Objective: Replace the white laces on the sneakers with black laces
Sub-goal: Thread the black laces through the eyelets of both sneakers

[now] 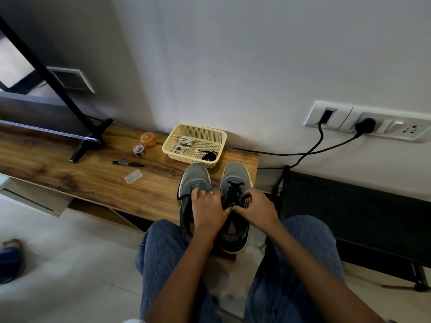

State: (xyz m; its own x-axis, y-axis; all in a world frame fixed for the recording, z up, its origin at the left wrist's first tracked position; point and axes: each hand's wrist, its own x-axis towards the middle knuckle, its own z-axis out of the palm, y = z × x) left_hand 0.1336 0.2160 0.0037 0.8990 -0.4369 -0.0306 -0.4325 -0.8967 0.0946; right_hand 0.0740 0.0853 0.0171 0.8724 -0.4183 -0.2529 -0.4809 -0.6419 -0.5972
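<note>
Two grey sneakers stood side by side at the right end of the wooden worktop [98,180], heels at its front edge. The right sneaker [235,183] carried a black lace [234,188] through its eyelets; the left sneaker [194,180] showed none. Both hands met over the right sneaker's tongue: the left hand [207,212] and right hand [256,209] each pinched the black lace with curled fingers. Behind the toes, against the wall, a cream basket [221,136] held white laces [183,144] and another black lace [208,156]. No writing was legible.
</note>
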